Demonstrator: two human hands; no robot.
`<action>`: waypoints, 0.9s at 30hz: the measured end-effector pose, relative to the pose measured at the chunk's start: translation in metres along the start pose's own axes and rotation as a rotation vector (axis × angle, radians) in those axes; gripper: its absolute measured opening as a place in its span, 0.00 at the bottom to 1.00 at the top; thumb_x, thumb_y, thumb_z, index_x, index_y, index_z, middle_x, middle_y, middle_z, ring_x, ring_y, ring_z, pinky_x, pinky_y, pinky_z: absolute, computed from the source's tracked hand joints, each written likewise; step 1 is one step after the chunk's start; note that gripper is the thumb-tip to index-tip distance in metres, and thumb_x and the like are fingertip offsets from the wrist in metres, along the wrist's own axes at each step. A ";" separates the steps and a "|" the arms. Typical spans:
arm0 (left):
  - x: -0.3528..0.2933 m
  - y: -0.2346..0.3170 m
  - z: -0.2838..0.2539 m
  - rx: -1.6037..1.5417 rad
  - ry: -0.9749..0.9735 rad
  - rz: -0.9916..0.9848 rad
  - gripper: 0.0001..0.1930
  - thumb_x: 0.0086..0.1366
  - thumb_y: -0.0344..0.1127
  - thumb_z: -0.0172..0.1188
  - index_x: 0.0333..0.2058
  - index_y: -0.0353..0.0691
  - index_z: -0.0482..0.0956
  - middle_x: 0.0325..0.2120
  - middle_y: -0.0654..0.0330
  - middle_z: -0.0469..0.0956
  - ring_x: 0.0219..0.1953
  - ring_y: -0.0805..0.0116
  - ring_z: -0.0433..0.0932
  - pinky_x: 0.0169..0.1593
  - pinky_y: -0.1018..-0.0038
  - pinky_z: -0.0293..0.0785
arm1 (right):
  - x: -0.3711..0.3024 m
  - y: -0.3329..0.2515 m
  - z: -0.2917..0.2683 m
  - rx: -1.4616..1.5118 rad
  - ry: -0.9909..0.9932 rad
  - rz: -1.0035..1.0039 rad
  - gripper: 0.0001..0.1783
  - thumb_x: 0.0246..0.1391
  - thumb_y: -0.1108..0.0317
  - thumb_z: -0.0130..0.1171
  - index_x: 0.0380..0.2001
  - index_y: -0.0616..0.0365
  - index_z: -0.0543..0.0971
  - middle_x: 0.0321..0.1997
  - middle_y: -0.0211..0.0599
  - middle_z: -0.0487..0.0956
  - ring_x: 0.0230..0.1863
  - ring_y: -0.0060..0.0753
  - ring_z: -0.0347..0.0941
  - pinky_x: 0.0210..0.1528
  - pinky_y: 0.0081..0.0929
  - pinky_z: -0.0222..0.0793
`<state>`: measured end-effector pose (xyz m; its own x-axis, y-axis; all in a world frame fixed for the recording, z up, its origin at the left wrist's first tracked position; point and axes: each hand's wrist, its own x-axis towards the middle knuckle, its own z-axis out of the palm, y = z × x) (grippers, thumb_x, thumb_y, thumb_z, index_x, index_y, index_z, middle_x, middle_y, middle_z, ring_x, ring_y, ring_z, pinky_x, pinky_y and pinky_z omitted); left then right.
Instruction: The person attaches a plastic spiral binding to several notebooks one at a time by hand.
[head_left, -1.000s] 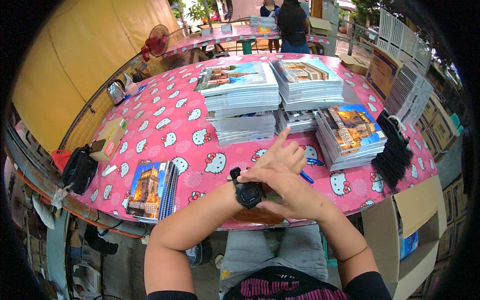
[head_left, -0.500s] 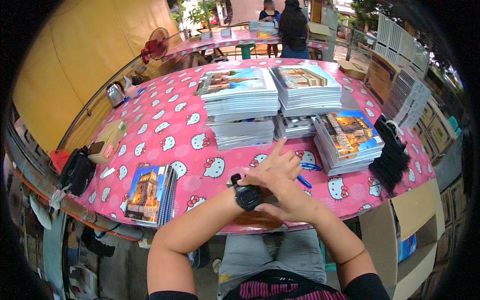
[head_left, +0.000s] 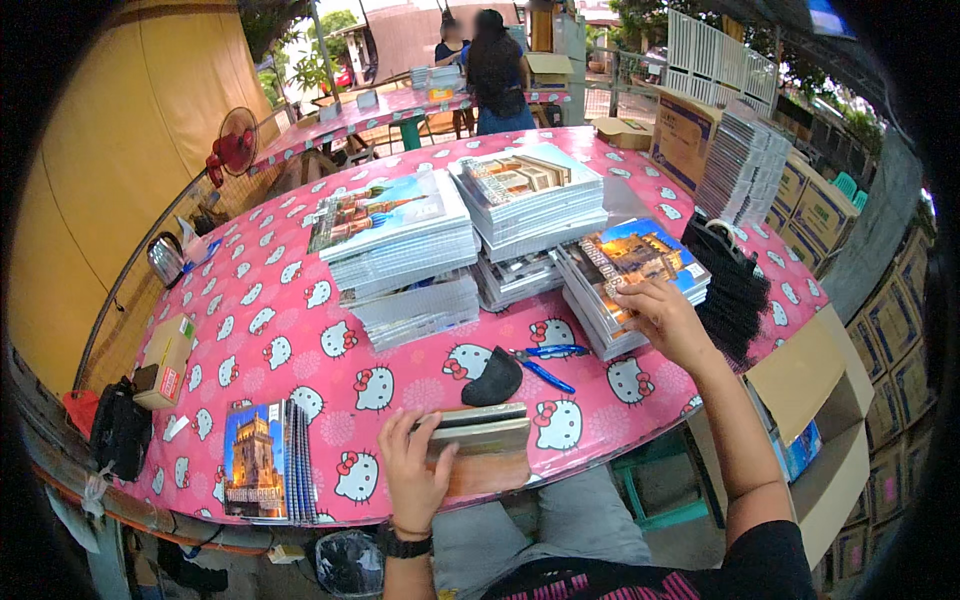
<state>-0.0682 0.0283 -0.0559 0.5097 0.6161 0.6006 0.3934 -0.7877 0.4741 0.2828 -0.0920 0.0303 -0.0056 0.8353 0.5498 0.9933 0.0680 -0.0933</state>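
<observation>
Near the table's front edge, my left hand (head_left: 412, 460) rests on the left end of a brown wooden-looking block (head_left: 490, 460) with a raised back ledge. Its fingers stretch forward over the block. My right hand (head_left: 662, 315) is on the upper booklet (head_left: 640, 262) of a stack with a lit castle on its cover. The fingers are bent and apart, touching the cover; no lift shows. Between the hands lie a black rounded piece (head_left: 493, 378) and blue-handled cutters (head_left: 548, 365). A black watch (head_left: 405, 545) is on my left wrist.
Taller booklet stacks (head_left: 400, 230) stand mid-table. Black coils (head_left: 735, 290) lie right of the castle stack. Several coil-bound booklets (head_left: 262, 460) sit front left. An opened carton (head_left: 820, 400) is at the right edge. Two people (head_left: 495, 75) are at a far table.
My hands have parted from the watch: the left moved down onto the block, the right went out to the castle stack. The view has shifted right, and the black piece is now uncovered.
</observation>
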 end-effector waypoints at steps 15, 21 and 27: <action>0.002 0.051 0.005 -0.264 0.182 0.000 0.16 0.48 0.30 0.63 0.39 0.41 0.77 0.54 0.51 0.63 0.58 0.51 0.59 0.58 0.57 0.55 | -0.001 0.020 -0.011 0.256 -0.034 0.100 0.14 0.42 0.70 0.63 0.36 0.56 0.80 0.31 0.37 0.78 0.37 0.39 0.73 0.39 0.29 0.67; 0.011 0.083 0.006 -1.497 0.011 -0.470 0.22 0.58 0.41 0.57 0.50 0.39 0.69 0.54 0.51 0.65 0.56 0.55 0.64 0.58 0.56 0.60 | -0.004 -0.022 -0.004 0.034 0.413 -0.004 0.08 0.46 0.77 0.53 0.32 0.60 0.78 0.32 0.39 0.78 0.35 0.44 0.73 0.38 0.32 0.67; 0.026 0.060 0.004 -1.856 -0.215 -0.791 0.24 0.57 0.25 0.55 0.53 0.37 0.62 0.48 0.55 0.71 0.47 0.61 0.73 0.53 0.63 0.70 | -0.018 -0.157 0.010 0.269 0.076 -0.554 0.16 0.40 0.63 0.60 0.35 0.55 0.76 0.43 0.34 0.76 0.46 0.32 0.71 0.48 0.36 0.66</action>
<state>-0.0278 -0.0030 -0.0140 0.7737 0.6327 -0.0322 -0.5003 0.6414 0.5816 0.1259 -0.1121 0.0271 -0.4938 0.5962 0.6329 0.7815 0.6234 0.0225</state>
